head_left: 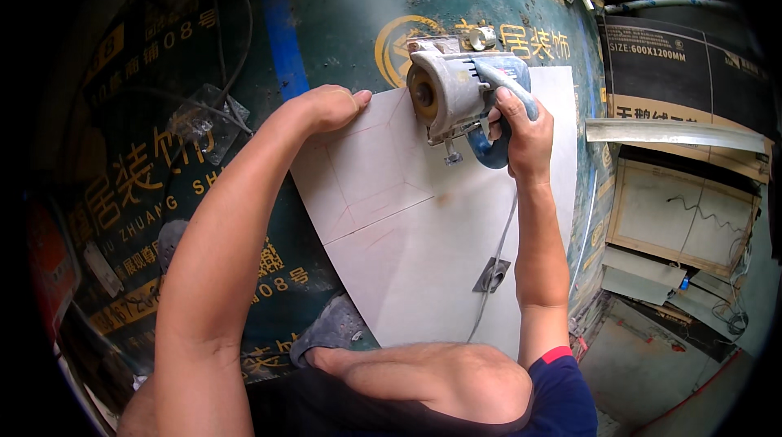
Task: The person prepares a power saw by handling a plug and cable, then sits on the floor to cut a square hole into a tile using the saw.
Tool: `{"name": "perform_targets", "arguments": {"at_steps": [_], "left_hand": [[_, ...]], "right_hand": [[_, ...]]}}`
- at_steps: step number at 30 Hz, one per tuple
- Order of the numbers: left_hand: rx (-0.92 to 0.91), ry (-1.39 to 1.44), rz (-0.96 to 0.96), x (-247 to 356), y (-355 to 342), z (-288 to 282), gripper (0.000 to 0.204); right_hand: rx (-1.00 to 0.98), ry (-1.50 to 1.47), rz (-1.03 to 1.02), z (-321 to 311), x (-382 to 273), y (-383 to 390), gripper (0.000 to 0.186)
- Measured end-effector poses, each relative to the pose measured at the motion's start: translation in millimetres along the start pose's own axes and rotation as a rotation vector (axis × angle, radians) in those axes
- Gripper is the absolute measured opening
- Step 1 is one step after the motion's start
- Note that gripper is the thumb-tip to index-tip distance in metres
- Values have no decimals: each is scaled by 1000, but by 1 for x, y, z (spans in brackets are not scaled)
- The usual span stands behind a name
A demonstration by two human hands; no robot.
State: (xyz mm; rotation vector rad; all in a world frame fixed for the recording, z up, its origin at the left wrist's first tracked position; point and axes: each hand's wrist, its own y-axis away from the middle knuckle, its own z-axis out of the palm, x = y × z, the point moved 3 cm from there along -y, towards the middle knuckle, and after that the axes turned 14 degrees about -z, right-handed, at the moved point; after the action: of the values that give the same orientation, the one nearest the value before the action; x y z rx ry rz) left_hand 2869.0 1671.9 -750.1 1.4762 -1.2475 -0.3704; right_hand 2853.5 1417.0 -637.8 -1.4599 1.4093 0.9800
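Observation:
A large pale tile lies in front of me, with thin red pencil-like lines on its far left part and a straight dark line across it. My left hand is closed on the tile's far left corner, thumb on top and the other fingers mostly hidden. In my right hand is the handle of a dusty blue and grey handheld tile saw. Its round blade faces left, and its base rests near the tile's far edge, beside the drawn lines. Whether the blade is in the tile, I cannot tell.
A small square dark metal plate lies on the tile, with the saw's cord across it. Green printed sheeting covers the floor. On the right are a metal channel strip, a black carton and stacked panels.

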Motion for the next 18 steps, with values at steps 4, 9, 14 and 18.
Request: {"name": "perform_targets", "arguments": {"at_steps": [4,9,14,18], "left_hand": [[32,39,23,-2,-1,1,71],[25,52,18,-3,-2,1,71],[35,53,22,-3,-4,1,71],[1,18,16,-3,-7,1,66]], "right_hand": [[6,8,6,0,0,0,27],[2,12,12,1,0,0,27],[-6,26,20,0,2,0,27],[-9,40,13,-1,2,1,27]]}}
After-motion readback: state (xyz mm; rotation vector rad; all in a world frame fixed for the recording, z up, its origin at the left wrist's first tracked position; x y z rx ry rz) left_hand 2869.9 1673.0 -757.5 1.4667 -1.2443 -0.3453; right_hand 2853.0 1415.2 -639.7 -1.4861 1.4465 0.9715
